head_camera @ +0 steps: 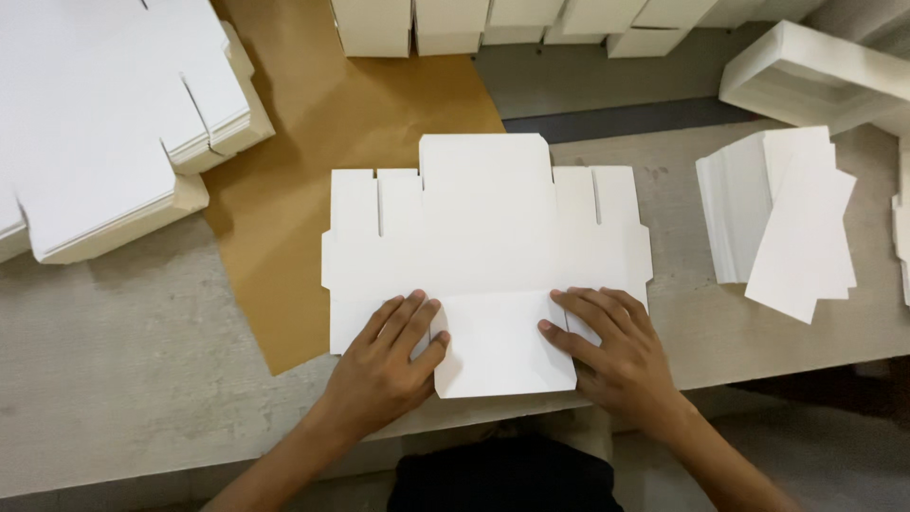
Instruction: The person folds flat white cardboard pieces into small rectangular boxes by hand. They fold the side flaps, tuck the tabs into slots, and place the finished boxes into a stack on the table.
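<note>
The flat white die-cut cardboard box blank [488, 237] lies on the grey work table [123, 351], partly over a brown paper sheet [322, 123]. My left hand [384, 365] and right hand [616, 356] press flat, fingers spread, beside the blank's near flap; neither grips anything. Uneven pressure could skew the crease or slide the blank. A stack of white blanks [104, 123] sits far left of the blank.

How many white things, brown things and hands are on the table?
White card items: 4 – flat box blank, big stack, small pile, back-row boxes
Brown paper sheet: 1
Hands: 2 – left hand, right hand
Total: 7
</note>
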